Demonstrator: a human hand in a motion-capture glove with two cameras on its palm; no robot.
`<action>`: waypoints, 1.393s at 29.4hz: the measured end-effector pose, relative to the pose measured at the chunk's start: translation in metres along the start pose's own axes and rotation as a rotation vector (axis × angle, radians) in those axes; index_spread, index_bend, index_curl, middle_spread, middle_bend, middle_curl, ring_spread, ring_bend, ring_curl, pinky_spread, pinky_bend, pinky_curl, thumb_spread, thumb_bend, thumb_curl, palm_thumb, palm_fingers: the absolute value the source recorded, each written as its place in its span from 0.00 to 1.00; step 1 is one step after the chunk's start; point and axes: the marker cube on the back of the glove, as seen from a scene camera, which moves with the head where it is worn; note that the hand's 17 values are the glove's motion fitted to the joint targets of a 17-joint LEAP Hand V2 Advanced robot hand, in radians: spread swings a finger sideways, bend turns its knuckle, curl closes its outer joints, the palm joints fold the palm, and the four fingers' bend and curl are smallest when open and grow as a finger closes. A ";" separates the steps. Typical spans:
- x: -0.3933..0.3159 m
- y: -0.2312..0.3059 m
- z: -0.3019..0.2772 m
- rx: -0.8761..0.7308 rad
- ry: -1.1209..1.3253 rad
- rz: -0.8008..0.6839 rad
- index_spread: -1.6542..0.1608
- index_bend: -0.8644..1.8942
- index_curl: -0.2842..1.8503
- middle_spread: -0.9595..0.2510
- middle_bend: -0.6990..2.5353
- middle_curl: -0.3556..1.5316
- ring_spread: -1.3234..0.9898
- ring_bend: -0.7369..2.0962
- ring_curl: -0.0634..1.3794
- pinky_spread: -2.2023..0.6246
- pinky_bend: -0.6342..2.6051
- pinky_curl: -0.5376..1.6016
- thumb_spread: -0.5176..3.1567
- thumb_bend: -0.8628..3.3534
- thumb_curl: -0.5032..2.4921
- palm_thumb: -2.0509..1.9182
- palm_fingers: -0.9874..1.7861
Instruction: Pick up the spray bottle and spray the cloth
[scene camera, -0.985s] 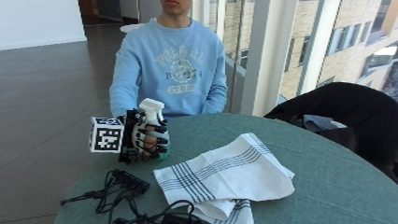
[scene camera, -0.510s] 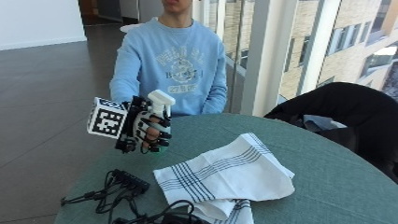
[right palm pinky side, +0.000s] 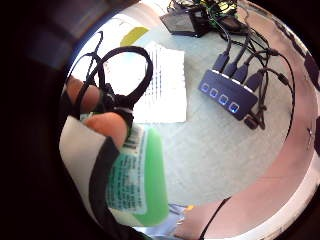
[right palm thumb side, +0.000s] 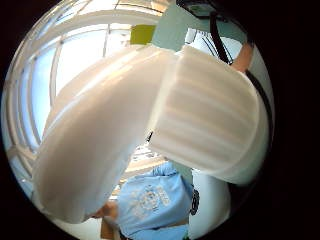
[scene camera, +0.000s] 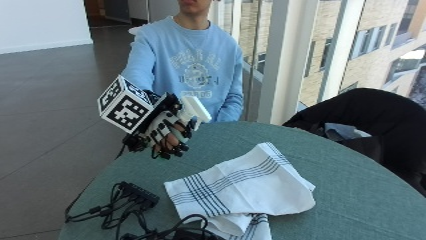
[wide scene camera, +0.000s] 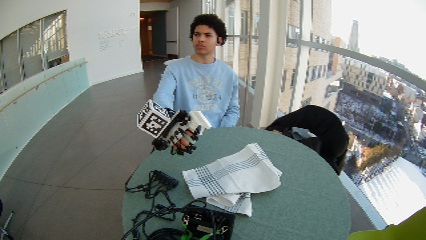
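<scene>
My gloved right hand holds the spray bottle up in the air over the table's left edge, fingers curled round its body. The bottle's white spray head tilts toward the cloth. The little finger side palm view shows the green bottle body with its label under my fingers. The white head fills the thumb side palm view. The white cloth with dark stripes lies crumpled on the green round table, below and to the right of the hand, also seen as the cloth and the cloth.
A black USB hub with cables lies on the table's near left part, also the hub. More cables and a black box sit at the front edge. A dark chair with a jacket stands at the right.
The hand has lifted the bottle higher off the table and tilted it, so the spray head now leans toward the cloth.
</scene>
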 end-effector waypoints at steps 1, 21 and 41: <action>-0.001 -0.003 0.001 -0.002 0.002 0.009 0.77 0.37 0.32 0.71 0.28 0.41 0.55 0.43 0.31 0.83 0.26 0.42 0.32 0.20 0.36 0.77 0.77; 0.000 -0.011 0.013 -0.056 0.075 0.131 0.77 0.37 0.33 0.71 0.28 0.42 0.56 0.43 0.32 0.82 0.27 0.43 0.30 0.20 0.38 0.77 0.77; -0.007 -0.013 0.017 -0.077 0.101 0.147 0.78 0.37 0.34 0.71 0.28 0.44 0.56 0.44 0.32 0.82 0.27 0.43 0.30 0.20 0.39 0.76 0.77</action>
